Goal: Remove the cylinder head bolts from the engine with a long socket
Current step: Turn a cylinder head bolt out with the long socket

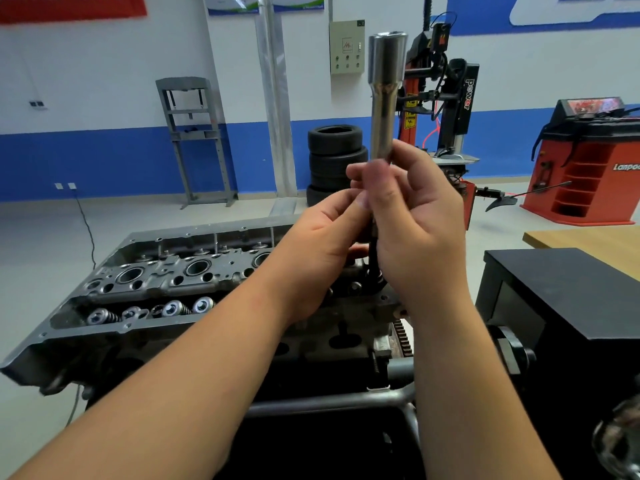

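Observation:
A long chrome socket stands upright in front of me, wide end up, held above the engine. My right hand grips its lower part, fingers curled round it. My left hand pinches the same lower section from the left; a dark shaft hangs below the hands toward the head. The grey cylinder head lies below on a stand, with round bores and several valve springs showing. My arms hide its right end.
A black box stands at the right, with a wooden table behind it. Stacked tyres, a tyre changer, a red wheel balancer and a grey press frame stand at the far wall.

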{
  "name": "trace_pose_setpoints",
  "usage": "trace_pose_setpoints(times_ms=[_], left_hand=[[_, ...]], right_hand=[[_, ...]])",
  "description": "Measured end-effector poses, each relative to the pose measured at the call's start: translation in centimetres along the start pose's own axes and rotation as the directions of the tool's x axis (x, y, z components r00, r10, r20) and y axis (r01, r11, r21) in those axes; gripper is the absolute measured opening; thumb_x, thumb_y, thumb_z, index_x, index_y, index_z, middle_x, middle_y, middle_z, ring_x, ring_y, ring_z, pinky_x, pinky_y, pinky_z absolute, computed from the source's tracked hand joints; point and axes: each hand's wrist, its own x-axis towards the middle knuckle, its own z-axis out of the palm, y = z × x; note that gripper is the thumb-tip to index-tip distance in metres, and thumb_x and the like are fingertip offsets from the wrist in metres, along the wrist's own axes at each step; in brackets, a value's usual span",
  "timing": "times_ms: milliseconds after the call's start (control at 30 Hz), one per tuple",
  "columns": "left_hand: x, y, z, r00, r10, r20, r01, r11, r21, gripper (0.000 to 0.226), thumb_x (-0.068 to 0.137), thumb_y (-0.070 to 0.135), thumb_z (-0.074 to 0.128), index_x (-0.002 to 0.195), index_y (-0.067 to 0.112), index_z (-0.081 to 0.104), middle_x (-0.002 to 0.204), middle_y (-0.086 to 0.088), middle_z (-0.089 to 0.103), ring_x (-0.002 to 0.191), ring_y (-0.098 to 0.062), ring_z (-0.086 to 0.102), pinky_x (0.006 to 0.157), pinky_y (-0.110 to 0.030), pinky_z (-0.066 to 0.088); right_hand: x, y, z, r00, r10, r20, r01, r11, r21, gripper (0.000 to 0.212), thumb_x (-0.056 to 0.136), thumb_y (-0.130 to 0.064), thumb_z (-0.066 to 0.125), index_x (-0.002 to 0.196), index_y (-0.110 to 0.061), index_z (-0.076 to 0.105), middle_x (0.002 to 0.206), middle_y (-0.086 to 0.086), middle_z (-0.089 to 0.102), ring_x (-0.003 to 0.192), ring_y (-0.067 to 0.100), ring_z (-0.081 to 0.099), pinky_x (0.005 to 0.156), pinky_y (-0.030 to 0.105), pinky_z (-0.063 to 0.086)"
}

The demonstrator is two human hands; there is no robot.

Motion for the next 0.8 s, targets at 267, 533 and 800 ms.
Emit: trace_pose_setpoints(times_ms=[267,533,800], left_hand=[[0.1,-0.4,-0.1,1.0,0.023,-0.004,-0.023,1.0,-0.005,0.032,0.099,0.048,0.051,0.117,0.027,0.067,0.108,0.005,0.076,0.104,-0.012,0.071,0.096,-0.035,0.056],[0.1,-0.3,-0.1,0.999,0.029,-0.032,-0.029,1.0,0.009,0.038,0.093,0.042,0.064,0.119,0.014,0.066,0.107,-0.008,0.075,0.097,-0.021,0.071,0.085,-0.037,0.059],[0.1,-0.2,-0.1,0.999,-0.026,0.022,0.026,1.0,0.0,0.044,0.097,0.046,0.05,0.13,0.019,0.064,0.121,-0.009,0.073,0.111,-0.02,0.069,0.103,-0.045,0.052]], right_hand=[[-0.1,0.5,0.4,0.997,0.009,-0.073,-0.01,1.0,-0.005,0.02,0.104,-0.027,0.05,0.11,-0.016,0.066,0.085,0.002,0.073,0.083,0.015,0.071,0.074,0.033,0.058],[-0.2,0.2,0.6,0.995,-0.06,-0.077,0.054,0.995,-0.084,0.017,0.101,-0.027,0.059,0.109,-0.014,0.069,0.083,-0.017,0.066,0.08,0.006,0.065,0.073,0.02,0.05],[0.4,0.3,-0.4,0.996,0.079,-0.047,-0.074,0.992,0.105,0.032,0.102,-0.03,0.05,0.129,-0.015,0.057,0.091,-0.001,0.076,0.094,0.017,0.074,0.081,0.036,0.06]])
